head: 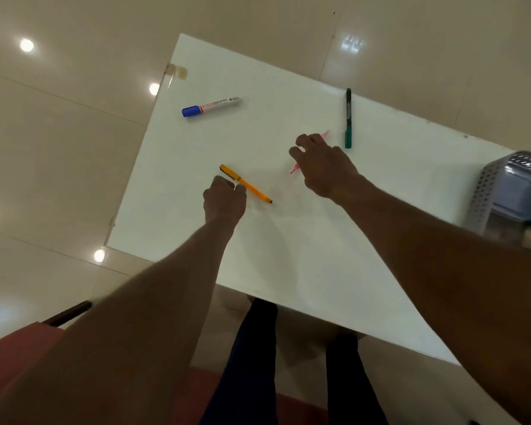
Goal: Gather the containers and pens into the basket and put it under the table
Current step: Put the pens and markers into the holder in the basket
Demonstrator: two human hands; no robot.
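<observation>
Left hand (224,199) fingers pinch the orange pen (246,184); right hand (322,162) fingers close on the pink pen (325,135). Lift both level toward the basket (485,191) at right.

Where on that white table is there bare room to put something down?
The near stretch of the table, between the hands and the front edge, is bare, as is the far corner beyond the blue marker. The middle is crowded: orange pen, pink pen, green pen. The basket fills the right edge.
</observation>
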